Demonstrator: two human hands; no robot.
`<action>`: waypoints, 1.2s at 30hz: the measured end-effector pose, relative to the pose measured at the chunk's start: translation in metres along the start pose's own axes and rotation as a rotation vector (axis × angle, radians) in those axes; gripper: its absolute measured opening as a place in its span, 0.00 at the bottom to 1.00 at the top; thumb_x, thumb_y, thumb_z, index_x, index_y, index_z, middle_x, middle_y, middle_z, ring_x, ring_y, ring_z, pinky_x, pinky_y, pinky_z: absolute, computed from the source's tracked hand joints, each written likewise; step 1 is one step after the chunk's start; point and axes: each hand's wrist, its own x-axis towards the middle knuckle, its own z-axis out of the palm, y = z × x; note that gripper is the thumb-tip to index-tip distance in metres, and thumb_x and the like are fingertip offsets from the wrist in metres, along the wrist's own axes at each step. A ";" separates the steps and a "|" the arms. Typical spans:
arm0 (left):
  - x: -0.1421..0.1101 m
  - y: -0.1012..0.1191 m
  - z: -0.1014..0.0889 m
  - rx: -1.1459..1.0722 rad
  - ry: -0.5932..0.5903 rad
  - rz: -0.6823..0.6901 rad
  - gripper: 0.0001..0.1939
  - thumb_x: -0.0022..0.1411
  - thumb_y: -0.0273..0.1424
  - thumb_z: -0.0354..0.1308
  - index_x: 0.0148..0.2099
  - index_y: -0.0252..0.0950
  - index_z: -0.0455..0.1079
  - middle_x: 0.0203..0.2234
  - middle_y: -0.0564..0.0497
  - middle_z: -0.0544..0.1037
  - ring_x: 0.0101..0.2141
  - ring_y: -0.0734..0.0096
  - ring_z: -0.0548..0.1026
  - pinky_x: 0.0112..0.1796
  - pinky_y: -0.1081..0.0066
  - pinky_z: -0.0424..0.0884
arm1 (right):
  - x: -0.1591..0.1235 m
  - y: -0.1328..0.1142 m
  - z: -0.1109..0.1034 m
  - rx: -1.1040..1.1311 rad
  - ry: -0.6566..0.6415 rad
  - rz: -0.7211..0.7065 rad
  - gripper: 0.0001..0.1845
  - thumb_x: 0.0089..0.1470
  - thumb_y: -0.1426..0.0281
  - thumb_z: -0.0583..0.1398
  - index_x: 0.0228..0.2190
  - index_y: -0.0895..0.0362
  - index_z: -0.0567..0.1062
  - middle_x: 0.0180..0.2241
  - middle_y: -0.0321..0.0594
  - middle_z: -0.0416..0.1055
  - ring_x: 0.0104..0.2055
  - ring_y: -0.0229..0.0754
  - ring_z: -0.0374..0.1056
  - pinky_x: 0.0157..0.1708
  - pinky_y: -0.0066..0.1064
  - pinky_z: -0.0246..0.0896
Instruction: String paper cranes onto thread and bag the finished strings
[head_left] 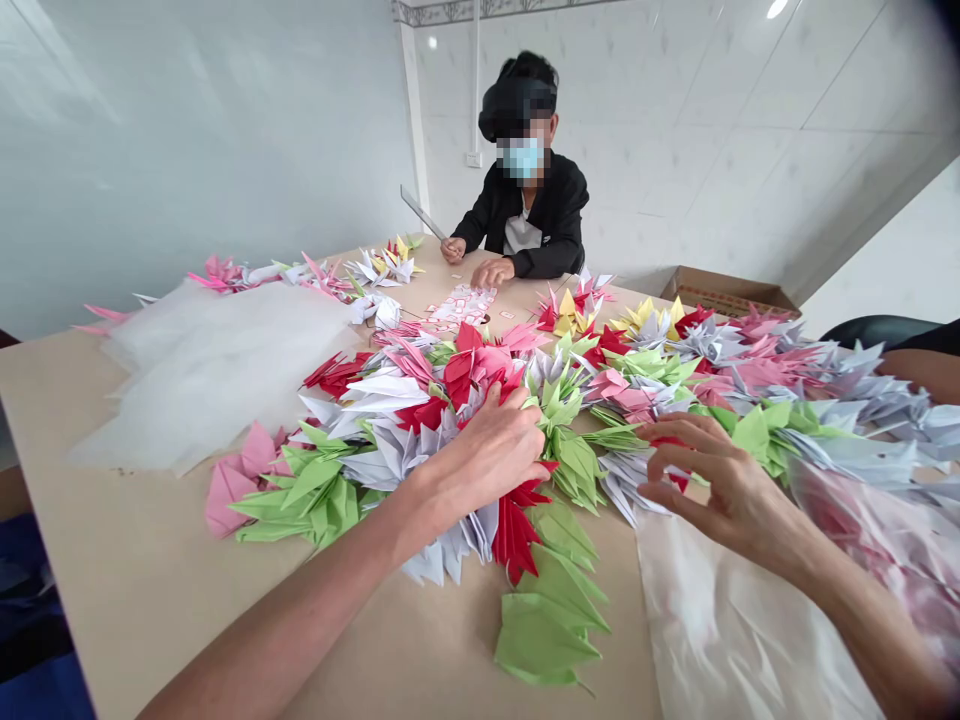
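Bunches of flat-folded paper cranes in green, white, pink and red lie heaped across the table. My left hand (491,450) reaches into the middle of the heap, its fingers curled over red paper cranes (517,530) that show above and below the hand; its fingertips are partly hidden. My right hand (709,475) hovers at the right side of the heap, fingers apart and bent, with nothing held. Between the hands lie green paper cranes (576,470). A fan of larger green cranes (551,620) extends toward me on the bare table.
Thin white plastic sheeting (232,350) lies at the left, and a clear bag (735,620) at the front right. Across the table (225,620), a person (525,210) in black sits by small red-edged cards (461,305). A cardboard box (727,290) stands behind the right side.
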 end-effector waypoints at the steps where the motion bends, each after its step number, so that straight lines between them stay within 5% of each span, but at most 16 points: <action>1: 0.000 -0.001 0.000 -0.004 0.000 0.002 0.17 0.57 0.41 0.58 0.25 0.33 0.73 0.34 0.46 0.75 0.48 0.56 0.65 0.51 0.57 0.55 | 0.006 -0.005 -0.001 0.029 0.043 0.022 0.07 0.55 0.66 0.57 0.29 0.54 0.72 0.44 0.44 0.68 0.50 0.48 0.61 0.46 0.41 0.60; 3: -0.001 -0.001 0.000 -0.006 0.010 0.007 0.17 0.56 0.42 0.58 0.26 0.33 0.73 0.35 0.46 0.75 0.49 0.56 0.65 0.52 0.56 0.55 | 0.019 -0.013 0.002 0.048 0.088 0.030 0.06 0.56 0.68 0.55 0.33 0.54 0.72 0.41 0.43 0.70 0.47 0.46 0.63 0.46 0.40 0.61; 8: -0.001 -0.001 0.000 0.000 0.025 0.022 0.16 0.57 0.41 0.58 0.26 0.34 0.74 0.35 0.46 0.76 0.50 0.57 0.65 0.52 0.58 0.56 | 0.036 -0.017 0.019 -0.087 -0.087 -0.065 0.20 0.46 0.74 0.60 0.44 0.54 0.71 0.43 0.45 0.70 0.51 0.52 0.59 0.48 0.47 0.59; 11: -0.002 -0.003 -0.003 0.012 0.027 0.016 0.17 0.57 0.41 0.58 0.25 0.34 0.73 0.35 0.47 0.76 0.50 0.57 0.65 0.52 0.57 0.56 | 0.026 -0.010 0.017 -0.115 -0.080 -0.042 0.23 0.46 0.71 0.61 0.47 0.54 0.70 0.45 0.46 0.69 0.52 0.52 0.59 0.48 0.46 0.59; 15: 0.001 0.002 -0.008 0.055 0.065 0.017 0.16 0.58 0.40 0.57 0.26 0.32 0.73 0.33 0.46 0.76 0.50 0.56 0.65 0.52 0.57 0.57 | 0.000 0.003 -0.007 -0.138 -0.025 0.081 0.14 0.54 0.67 0.57 0.44 0.52 0.71 0.44 0.43 0.70 0.45 0.48 0.65 0.43 0.42 0.63; 18: 0.003 0.023 -0.009 0.060 0.152 0.104 0.14 0.62 0.38 0.53 0.34 0.32 0.72 0.37 0.45 0.75 0.51 0.57 0.64 0.51 0.58 0.59 | -0.016 0.007 -0.017 -0.125 -0.059 0.238 0.15 0.55 0.62 0.56 0.44 0.51 0.71 0.45 0.42 0.70 0.36 0.43 0.69 0.32 0.36 0.66; 20: 0.004 0.043 -0.003 0.034 0.185 0.221 0.16 0.62 0.41 0.51 0.40 0.33 0.71 0.40 0.44 0.74 0.52 0.57 0.63 0.51 0.59 0.60 | -0.025 0.004 -0.010 -0.099 -0.065 0.265 0.18 0.55 0.61 0.57 0.47 0.51 0.68 0.47 0.44 0.68 0.38 0.45 0.70 0.32 0.35 0.67; 23: 0.001 0.067 0.014 0.013 0.169 0.261 0.24 0.56 0.50 0.52 0.41 0.33 0.71 0.42 0.43 0.73 0.53 0.54 0.63 0.51 0.55 0.59 | -0.038 -0.010 0.015 -0.051 -0.021 0.244 0.20 0.55 0.65 0.57 0.50 0.54 0.65 0.49 0.49 0.65 0.46 0.48 0.68 0.39 0.38 0.68; 28: -0.006 0.065 0.031 0.053 0.032 0.168 0.15 0.55 0.42 0.59 0.31 0.33 0.74 0.30 0.48 0.73 0.42 0.59 0.70 0.48 0.58 0.63 | -0.059 -0.046 0.044 0.038 -0.053 0.241 0.23 0.57 0.72 0.53 0.54 0.52 0.60 0.54 0.51 0.59 0.46 0.45 0.69 0.41 0.37 0.68; 36: -0.009 0.050 0.015 -0.023 -0.047 0.154 0.15 0.52 0.43 0.61 0.31 0.34 0.74 0.35 0.47 0.74 0.45 0.57 0.69 0.44 0.60 0.64 | -0.066 -0.047 0.012 0.055 0.104 0.415 0.21 0.57 0.67 0.54 0.53 0.50 0.61 0.47 0.46 0.65 0.35 0.41 0.71 0.29 0.31 0.70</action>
